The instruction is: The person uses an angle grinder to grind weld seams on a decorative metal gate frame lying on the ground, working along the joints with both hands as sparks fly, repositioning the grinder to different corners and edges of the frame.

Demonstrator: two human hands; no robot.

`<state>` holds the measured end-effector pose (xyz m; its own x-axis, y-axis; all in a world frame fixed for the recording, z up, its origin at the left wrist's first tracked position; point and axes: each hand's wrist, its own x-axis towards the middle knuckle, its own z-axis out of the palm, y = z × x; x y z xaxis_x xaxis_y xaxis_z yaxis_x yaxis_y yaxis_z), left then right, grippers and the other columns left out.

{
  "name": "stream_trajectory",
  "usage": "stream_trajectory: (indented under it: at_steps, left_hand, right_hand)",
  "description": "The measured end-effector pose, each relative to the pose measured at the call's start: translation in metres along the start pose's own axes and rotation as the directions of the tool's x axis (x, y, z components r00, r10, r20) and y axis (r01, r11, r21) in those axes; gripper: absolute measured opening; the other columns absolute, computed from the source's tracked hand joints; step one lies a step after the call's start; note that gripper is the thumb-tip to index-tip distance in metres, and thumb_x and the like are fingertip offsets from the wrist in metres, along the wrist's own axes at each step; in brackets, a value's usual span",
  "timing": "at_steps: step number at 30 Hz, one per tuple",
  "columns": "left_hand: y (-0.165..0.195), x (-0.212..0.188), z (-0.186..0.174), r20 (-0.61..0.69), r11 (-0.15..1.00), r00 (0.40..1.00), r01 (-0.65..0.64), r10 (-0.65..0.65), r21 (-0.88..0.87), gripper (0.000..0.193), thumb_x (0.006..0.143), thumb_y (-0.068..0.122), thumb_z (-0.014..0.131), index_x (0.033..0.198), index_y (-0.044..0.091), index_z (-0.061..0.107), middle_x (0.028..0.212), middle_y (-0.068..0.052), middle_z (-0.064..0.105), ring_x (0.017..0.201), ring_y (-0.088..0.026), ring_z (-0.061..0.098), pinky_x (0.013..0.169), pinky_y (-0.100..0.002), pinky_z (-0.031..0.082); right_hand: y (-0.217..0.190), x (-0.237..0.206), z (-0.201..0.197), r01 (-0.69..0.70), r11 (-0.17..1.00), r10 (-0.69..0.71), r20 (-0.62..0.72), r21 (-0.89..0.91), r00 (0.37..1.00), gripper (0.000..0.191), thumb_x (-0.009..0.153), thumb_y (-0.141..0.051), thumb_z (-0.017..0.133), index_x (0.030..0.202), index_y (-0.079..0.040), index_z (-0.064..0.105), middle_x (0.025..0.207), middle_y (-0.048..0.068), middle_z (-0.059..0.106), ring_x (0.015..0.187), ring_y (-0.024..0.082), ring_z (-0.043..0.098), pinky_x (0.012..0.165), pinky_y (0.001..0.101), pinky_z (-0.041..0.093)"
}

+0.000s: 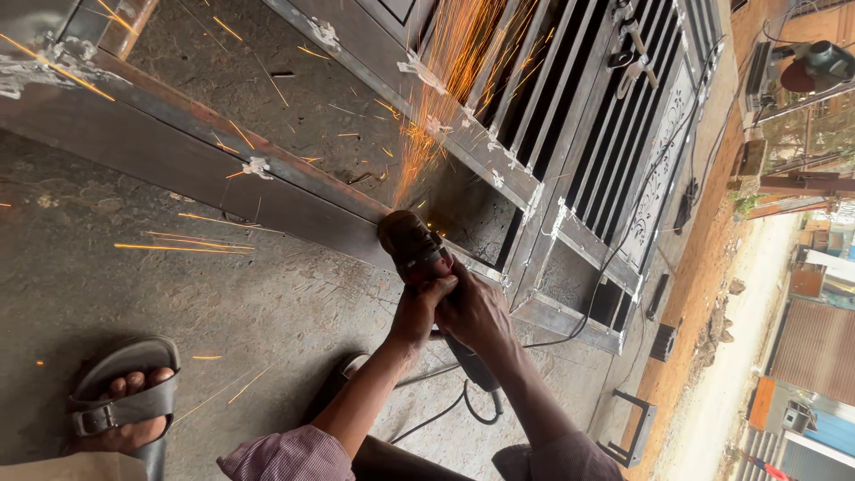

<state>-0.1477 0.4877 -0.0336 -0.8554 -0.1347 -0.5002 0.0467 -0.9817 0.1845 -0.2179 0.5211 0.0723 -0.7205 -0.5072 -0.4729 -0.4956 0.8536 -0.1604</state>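
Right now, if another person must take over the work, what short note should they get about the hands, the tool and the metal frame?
Left hand: gripped on the front body of the angle grinder.
Right hand: gripped on the grinder's rear handle; its cable trails on the concrete floor.
The grinder head is pressed on a joint of the steel gate frame, which lies flat, and sparks fly away from the person.
Done: cannot tell how far this joint is ground.
Left: rough white weld spots show along the frame.
A sandalled foot is near the sparks.

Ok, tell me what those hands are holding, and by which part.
Both hands, left hand and right hand, grip an angle grinder by its body, behind the disc.
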Motion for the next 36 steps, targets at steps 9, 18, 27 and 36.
stream_trajectory:
  at_steps: [9, 18, 27, 36]
  left_hand:
    - [0.029, -0.006, 0.001, -0.075, 0.836, 0.864, 0.501, -0.497, 0.226, 0.064, 0.085, 0.054, 0.062, 0.136, 0.016, 0.059, 0.117, -0.011, 0.073, 0.102, -0.028, 0.069, 0.080, -0.050, 0.058]
    - [0.014, -0.004, -0.007, -0.058, 0.902, 0.918, 0.395, -0.392, 0.172, 0.061, 0.083, 0.051, 0.064, 0.133, 0.017, 0.058, 0.116, -0.012, 0.072, 0.098, -0.030, 0.071, 0.081, -0.057, 0.058]
    - [0.013, -0.004, -0.013, -0.064, 0.900, 0.916, 0.402, -0.397, 0.171, 0.060, 0.081, 0.050, 0.065, 0.132, 0.017, 0.060, 0.112, -0.014, 0.072, 0.095, -0.028, 0.069, 0.079, -0.053, 0.059]
    - [0.026, -0.010, -0.014, -0.019, 0.882, 0.905, 0.417, -0.424, 0.220, 0.070, 0.081, 0.055, 0.062, 0.138, 0.017, 0.053, 0.126, -0.015, 0.068, 0.110, -0.030, 0.069, 0.086, -0.054, 0.062]
  right_hand:
    - [-0.009, 0.008, -0.006, -0.112, 0.989, 0.125, 0.144, -0.097, 0.982, 0.066, 0.080, -0.038, 0.069, 0.141, -0.019, 0.051, 0.093, 0.016, 0.077, 0.080, 0.037, 0.076, 0.070, 0.0472, 0.059]
    - [-0.004, 0.005, 0.001, 0.045, 0.996, -0.045, 0.003, -0.082, 0.999, 0.063, 0.082, -0.034, 0.069, 0.141, -0.019, 0.054, 0.103, 0.017, 0.076, 0.090, 0.041, 0.072, 0.073, 0.0497, 0.058]
    - [-0.010, 0.004, 0.002, 0.073, 0.996, -0.073, -0.010, -0.048, 0.997, 0.064, 0.086, -0.034, 0.068, 0.146, -0.015, 0.053, 0.105, 0.019, 0.074, 0.088, 0.041, 0.073, 0.072, 0.0479, 0.059]
    - [-0.018, 0.007, 0.002, -0.153, 0.971, 0.176, 0.117, -0.185, 0.977, 0.069, 0.083, -0.036, 0.067, 0.148, -0.022, 0.048, 0.104, 0.014, 0.075, 0.080, 0.037, 0.076, 0.066, 0.0469, 0.059]
